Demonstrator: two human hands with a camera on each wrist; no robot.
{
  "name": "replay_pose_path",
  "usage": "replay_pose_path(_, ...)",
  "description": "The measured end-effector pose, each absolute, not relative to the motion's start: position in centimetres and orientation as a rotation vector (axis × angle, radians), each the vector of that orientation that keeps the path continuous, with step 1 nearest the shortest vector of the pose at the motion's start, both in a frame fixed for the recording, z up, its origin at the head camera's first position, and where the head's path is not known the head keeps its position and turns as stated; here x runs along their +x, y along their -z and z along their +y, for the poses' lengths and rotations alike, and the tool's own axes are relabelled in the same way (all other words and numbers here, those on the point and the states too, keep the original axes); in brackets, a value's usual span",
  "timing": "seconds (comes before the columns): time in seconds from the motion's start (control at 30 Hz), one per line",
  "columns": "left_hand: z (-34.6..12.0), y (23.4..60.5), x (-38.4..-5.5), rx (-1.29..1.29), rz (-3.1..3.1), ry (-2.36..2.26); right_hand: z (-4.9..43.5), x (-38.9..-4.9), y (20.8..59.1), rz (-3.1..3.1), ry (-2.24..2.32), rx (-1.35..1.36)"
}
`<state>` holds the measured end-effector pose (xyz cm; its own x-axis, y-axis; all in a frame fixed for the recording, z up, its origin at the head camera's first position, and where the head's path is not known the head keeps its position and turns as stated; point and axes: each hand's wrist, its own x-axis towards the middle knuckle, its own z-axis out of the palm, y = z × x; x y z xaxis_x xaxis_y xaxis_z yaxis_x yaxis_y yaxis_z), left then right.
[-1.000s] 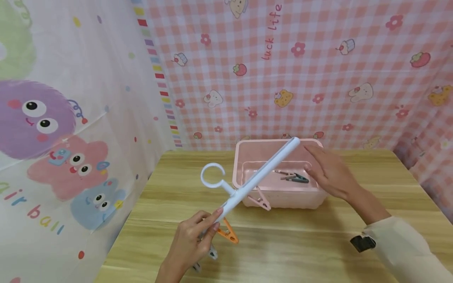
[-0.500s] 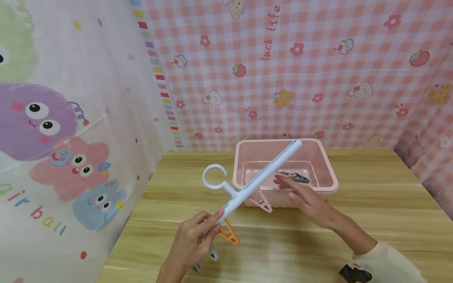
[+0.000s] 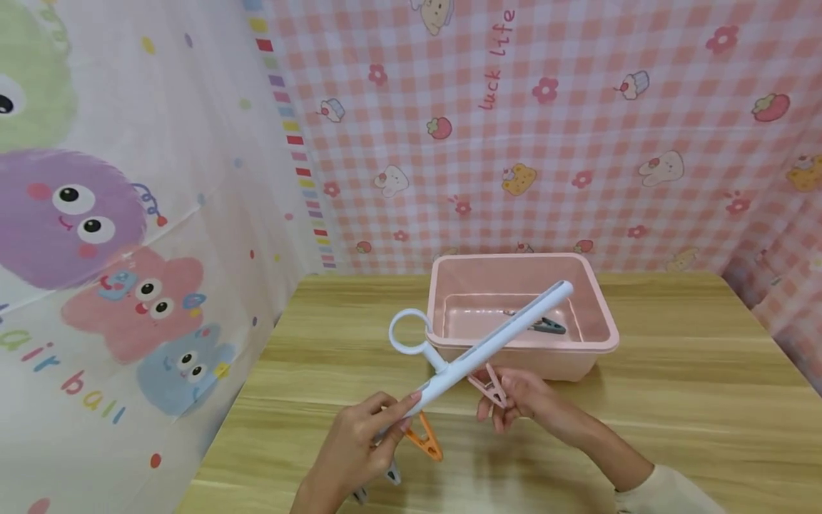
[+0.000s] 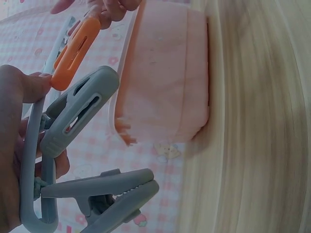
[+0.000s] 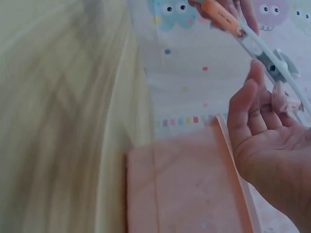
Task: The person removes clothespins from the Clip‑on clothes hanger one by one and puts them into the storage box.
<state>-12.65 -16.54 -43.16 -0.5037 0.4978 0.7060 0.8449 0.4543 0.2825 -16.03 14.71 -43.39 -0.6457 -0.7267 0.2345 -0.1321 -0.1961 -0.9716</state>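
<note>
My left hand [image 3: 356,442] grips the lower-left end of a pale blue clip hanger [image 3: 481,353], which slants up to the right with its round hook at the upper left. From the bar hang a pink clip [image 3: 491,389], an orange clip [image 3: 427,438] and two grey clips [image 4: 82,111], the grey ones largely hidden by the left hand in the head view. My right hand [image 3: 536,403] is at the pink clip, its fingers loosely bent and spread behind and below it. Whether they press on the clip is unclear.
Behind the hanger a pink plastic bin [image 3: 604,335] stands on the wood-grain table [image 3: 681,385]. A dark teal clip [image 3: 548,326] and another clip partly hidden by the hanger lie inside. Patterned cloths [image 3: 559,135] hang behind and to the left.
My right hand has moved from the bin's right side, across its front, down and left to the pink clip. The hanger's upper end has dipped and shifted right; the left hand keeps its grip.
</note>
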Motion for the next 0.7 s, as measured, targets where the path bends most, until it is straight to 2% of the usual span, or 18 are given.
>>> replay_pose_path(0.13,-16.5,43.3,-12.7,-1.131,-2.171,0.834,14.0,-15.5,43.8,1.551,1.972,-0.888)
replay_pose_path(0.37,-16.7,43.3,-12.7,-1.143,-2.19,0.8,12.8,-14.8,43.8,1.724,1.999,-0.654)
replay_pose_path(0.7,-16.7,43.2,-12.7,-1.144,-2.214,0.801,11.7,-14.0,44.1,1.699,2.183,-0.726)
